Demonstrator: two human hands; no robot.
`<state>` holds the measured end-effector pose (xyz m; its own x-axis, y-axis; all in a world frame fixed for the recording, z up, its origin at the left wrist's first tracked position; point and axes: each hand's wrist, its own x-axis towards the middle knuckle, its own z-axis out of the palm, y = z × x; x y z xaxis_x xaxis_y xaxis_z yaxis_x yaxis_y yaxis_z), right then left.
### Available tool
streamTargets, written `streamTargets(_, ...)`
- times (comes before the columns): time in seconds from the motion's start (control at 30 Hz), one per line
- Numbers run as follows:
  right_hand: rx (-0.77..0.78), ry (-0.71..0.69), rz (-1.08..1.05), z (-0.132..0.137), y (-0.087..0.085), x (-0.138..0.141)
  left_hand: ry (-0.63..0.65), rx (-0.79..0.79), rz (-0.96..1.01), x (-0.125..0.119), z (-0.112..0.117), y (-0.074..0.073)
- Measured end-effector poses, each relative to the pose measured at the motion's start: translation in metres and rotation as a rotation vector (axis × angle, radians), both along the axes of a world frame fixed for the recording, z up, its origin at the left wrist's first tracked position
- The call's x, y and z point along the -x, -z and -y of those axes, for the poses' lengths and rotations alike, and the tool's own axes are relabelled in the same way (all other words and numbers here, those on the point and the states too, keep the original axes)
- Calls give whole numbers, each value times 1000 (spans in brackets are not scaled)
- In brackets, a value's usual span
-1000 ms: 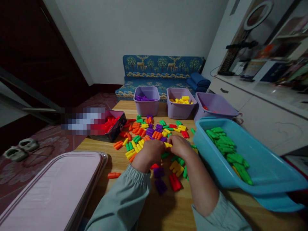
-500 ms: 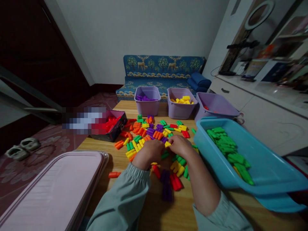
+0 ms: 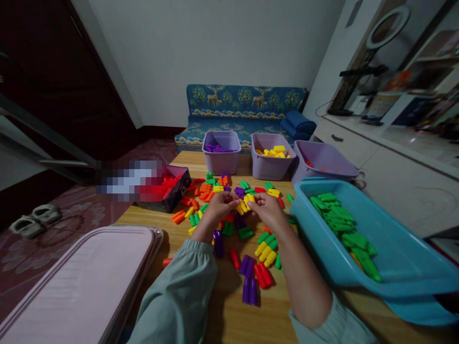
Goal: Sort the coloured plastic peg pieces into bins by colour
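Above the worktop [image 3: 265,310], blue tub [image 3: 322,260] at three o'clock, both hands had moved toward twelve o'clock, off the loose pile [image 3: 211,191]. Left hand [image 3: 218,206] and right hand [image 3: 268,210] met there, each grip pinching the yellow pieces [image 3: 245,204] held between them.

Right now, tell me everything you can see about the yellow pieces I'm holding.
The yellow pieces are short, round-ended pegs of glossy plastic, a few lying side by side as one small bunch. The left hand pinches one end and the right hand the other, over the mixed pile on the wooden table. Whether they are clipped together cannot be told.
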<state>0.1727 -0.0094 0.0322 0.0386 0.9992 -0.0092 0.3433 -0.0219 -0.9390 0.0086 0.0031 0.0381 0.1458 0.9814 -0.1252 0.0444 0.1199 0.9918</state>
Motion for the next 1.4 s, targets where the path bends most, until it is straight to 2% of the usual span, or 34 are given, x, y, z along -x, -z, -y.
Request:
streamTargets(0.1,76,-28,-216,2,-3,7,-53,89,180,-1,-2,8)
streamTargets(0.23,66,-53,-264,5,4,19,-52,141,295,2,-1,14)
streamTargets(0.33,-14,-65,-243,8,9,29,22,187,357,4,-1,15)
streamTargets(0.43,-77,-117,-223,10,6,36,161,149,374,4,1,17)
streamTargets(0.5,-127,-128,-226,10,4,35,175,112,348,5,1,17)
streamTargets(0.57,-231,-74,-119,8,4,29,86,121,328,6,0,17)
streamTargets(0.67,-370,-31,325,5,12,18,-59,181,365,9,0,13)
streamTargets(0.73,-355,-82,602,5,20,13,-84,217,421,10,0,11)
streamTargets(0.83,-271,-147,802,7,26,12,-73,271,486,11,0,10)
streamTargets(1.07,-237,-121,947,10,17,13,-6,263,547,13,1,10)
streamTargets(1.4,-72,-72,890,9,11,7,11,231,573,15,1,13)
